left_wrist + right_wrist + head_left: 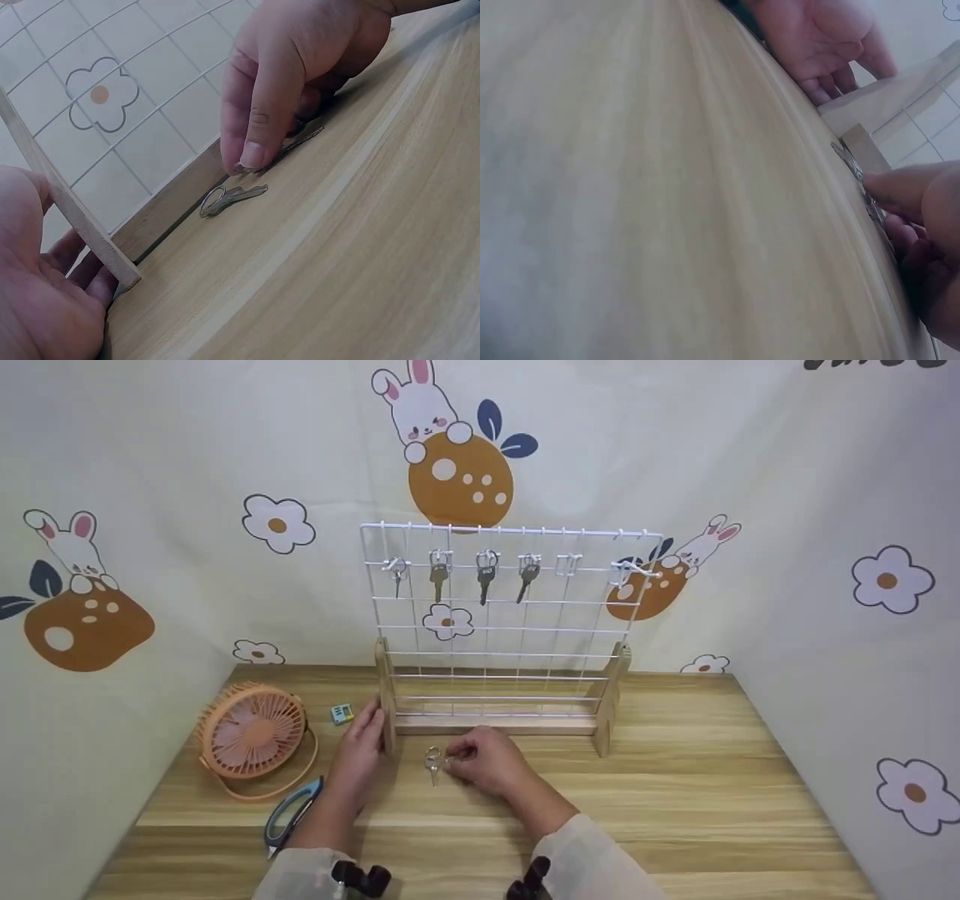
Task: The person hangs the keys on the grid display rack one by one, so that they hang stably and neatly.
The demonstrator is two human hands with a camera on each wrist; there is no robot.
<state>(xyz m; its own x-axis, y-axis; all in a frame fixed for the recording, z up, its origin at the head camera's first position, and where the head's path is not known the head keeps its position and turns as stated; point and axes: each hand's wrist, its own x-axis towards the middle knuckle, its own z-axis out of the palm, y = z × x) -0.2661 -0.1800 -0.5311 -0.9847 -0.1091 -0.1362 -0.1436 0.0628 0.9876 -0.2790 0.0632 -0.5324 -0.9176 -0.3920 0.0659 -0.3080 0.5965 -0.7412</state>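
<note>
My left hand (pixel 358 754) rests against the outer side of the left wooden leg (pixel 385 697) of a white wire grid rack (pixel 495 628). In the left wrist view the left fingers lie beside the foot of that leg. With thumb and forefinger, my right hand (pixel 491 761) pinches a key on a ring (pixel 304 139), low over the tabletop; the other fingers are curled under and partly hidden. Just left of it a second key with a ring (pixel 433 766) lies flat on the table. Several keys (pixel 486 577) hang from hooks along the upper grid.
An orange fan (pixel 255 735) stands at the left, with blue-handled scissors (pixel 289 814) near the left forearm. A small blue-green box (pixel 342 714) lies beside the left hand. Two hooks at the grid's right, including a white hook (pixel 568 564), hold no keys. Patterned cloth surrounds the table.
</note>
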